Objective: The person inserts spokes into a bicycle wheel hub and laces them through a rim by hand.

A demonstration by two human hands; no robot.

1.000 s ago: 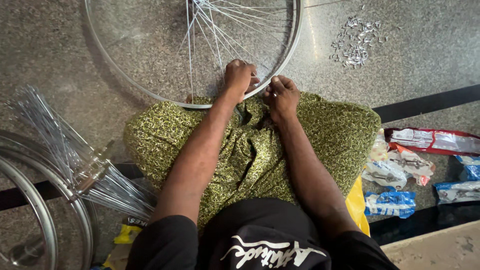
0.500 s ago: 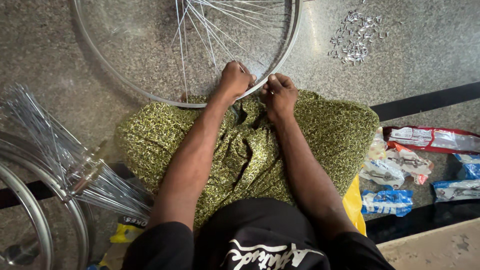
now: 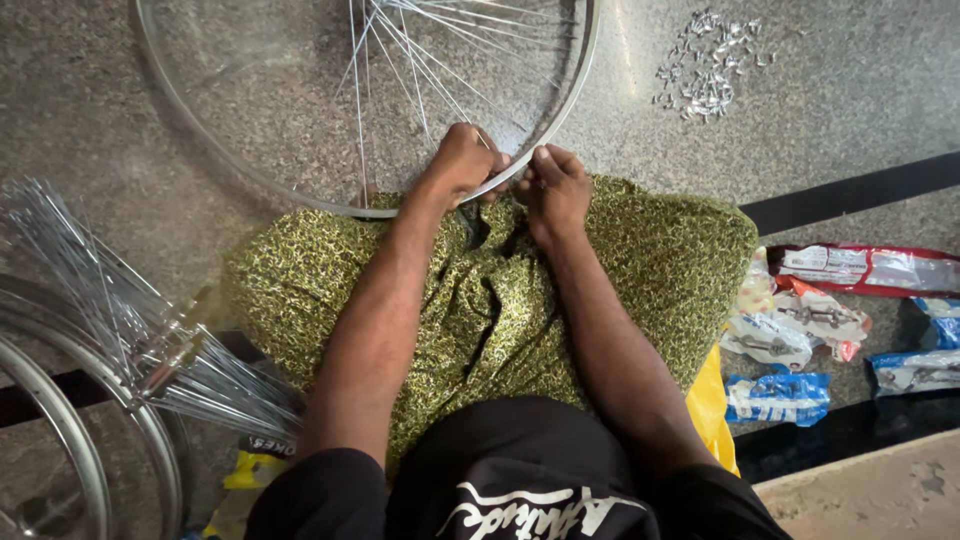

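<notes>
Seated on the floor [image 3: 120,120], cross-legged, lap covered by a green patterned cloth [image 3: 640,260]. Black shirt at the near edge of view.

Left hand [image 3: 462,162]: closed over the near arc of the wheel rim [image 3: 200,130], fingers curled round the metal where the rim meets the lap. Right hand [image 3: 556,185]: fingers bunched tight just beside the rim, touching or nearly touching the left hand's fingertips. Whether it pinches a small part cannot be told; the fingertips are hidden.

Near left: a bundle of loose spokes [image 3: 90,290] fanned on the floor, lying over a second rim [image 3: 60,440]. Near right: several plastic packets [image 3: 800,330] in red, white and blue, a yellow bag [image 3: 712,410] edge beside the knee.

Further out: the held rim lies flat on the floor, its near edge on the cloth. Thin laced spokes [image 3: 400,70] run from the near arc toward the hub, which is out of frame. Beyond, to the right: a small heap of spoke nipples [image 3: 705,70], well apart from both hands.

Judgement: wheel lacing in progress, one spoke end being seated at the rim. The following move likely calls for a steady rim grip and fine fingertip turning at the hole.
</notes>
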